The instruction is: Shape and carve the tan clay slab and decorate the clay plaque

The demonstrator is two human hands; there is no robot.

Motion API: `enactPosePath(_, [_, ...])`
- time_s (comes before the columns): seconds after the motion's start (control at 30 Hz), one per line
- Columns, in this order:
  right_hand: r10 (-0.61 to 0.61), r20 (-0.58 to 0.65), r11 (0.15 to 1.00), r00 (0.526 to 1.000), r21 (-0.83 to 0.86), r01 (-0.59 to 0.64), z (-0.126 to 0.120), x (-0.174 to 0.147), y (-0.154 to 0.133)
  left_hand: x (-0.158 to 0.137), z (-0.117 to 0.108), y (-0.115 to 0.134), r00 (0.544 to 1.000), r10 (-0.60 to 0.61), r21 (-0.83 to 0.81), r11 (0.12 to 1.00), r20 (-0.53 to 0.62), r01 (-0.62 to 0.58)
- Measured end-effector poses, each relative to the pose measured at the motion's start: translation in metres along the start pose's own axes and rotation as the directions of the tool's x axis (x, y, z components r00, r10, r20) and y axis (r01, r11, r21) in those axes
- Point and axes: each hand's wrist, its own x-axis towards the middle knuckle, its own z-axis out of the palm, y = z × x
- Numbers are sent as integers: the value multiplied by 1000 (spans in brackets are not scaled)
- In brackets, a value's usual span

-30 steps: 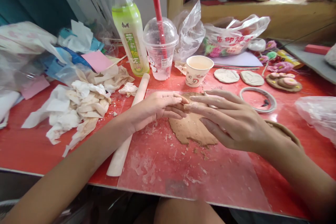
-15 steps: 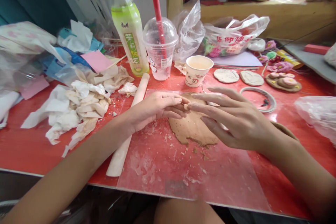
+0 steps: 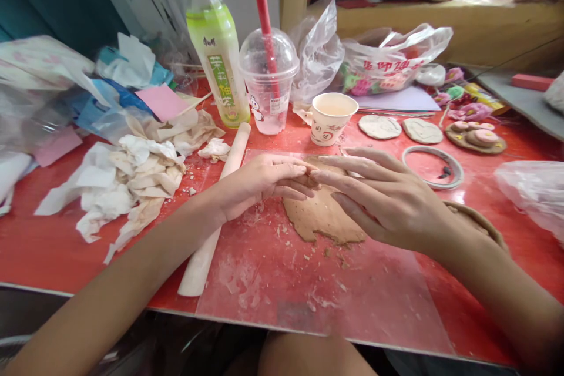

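My left hand (image 3: 271,179) is over the middle of the mat, fingers close together. At its fingertips is a tiny piece of brown clay (image 3: 312,177), mostly hidden by the fingers. My right hand (image 3: 388,197) reaches in from the other side with its fingers stretched out and slightly apart, the fingertips lying over the clay piece and my left fingers. Beneath both hands a flat slab of brown clay (image 3: 321,217) with a ragged front edge lies on the clear plastic mat (image 3: 317,294). A pale rolling pin (image 3: 215,235) rests under my left forearm.
Crumpled tissues (image 3: 136,176) lie at the left. Along the back stand a green-labelled tea bottle (image 3: 220,64), a domed plastic cup (image 3: 268,82) with a red straw and a paper cup (image 3: 332,120). Rightward are pale clay discs (image 3: 379,127), a decorated clay piece (image 3: 476,138) and a ring-shaped coil (image 3: 458,173).
My right hand has shifted slightly left and its fingertips now cover more of the small clay piece. A brown round clay form by my right wrist shows more. My left hand stays in place.
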Motion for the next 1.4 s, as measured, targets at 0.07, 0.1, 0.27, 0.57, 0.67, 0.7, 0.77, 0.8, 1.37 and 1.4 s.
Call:
enactPosePath(0.07, [-1,-3,1000,1000,2,1,-2,-1,1,0,0,0,1000,-2,-6,1000,-3,2])
enactPosePath(0.1, [-4,3,1000,1000,12,4,-3,-2,2,0,0,0,1000,-2,-11,1000,-5,2])
enactPosePath(0.27, [-32,49,997,998,69,28,-2,0,-2,2,-3,-5,1000,6,-37,999,-15,-7])
enactPosePath(0.57, [-18,27,1000,999,-20,18,3,0,-2,1,1,-1,1000,-8,-6,1000,1,8])
enactPosePath(0.67, [-10,18,1000,1000,-10,10,-2,0,-1,1,2,0,999,-29,-14,1000,-46,28])
enactPosePath(0.7, [-14,25,1000,1000,5,13,-3,0,-1,1,2,-1,998,-29,-18,999,-55,28])
enactPosePath(0.77, [-21,29,999,999,33,20,-4,1,-3,2,0,-3,998,-22,-24,1000,-55,21])
enactPosePath(0.8, [-21,20,999,1000,37,21,-5,1,-4,3,-1,-4,998,-18,-20,1000,-53,17])
enactPosePath(1.37, [22,-39,999,999,-36,-23,-1,-3,0,2,0,-2,992,37,16,999,-120,-36])
enactPosePath(1.4, [32,-24,999,999,-16,-33,0,-3,1,2,0,-2,991,44,1,999,-129,-44])
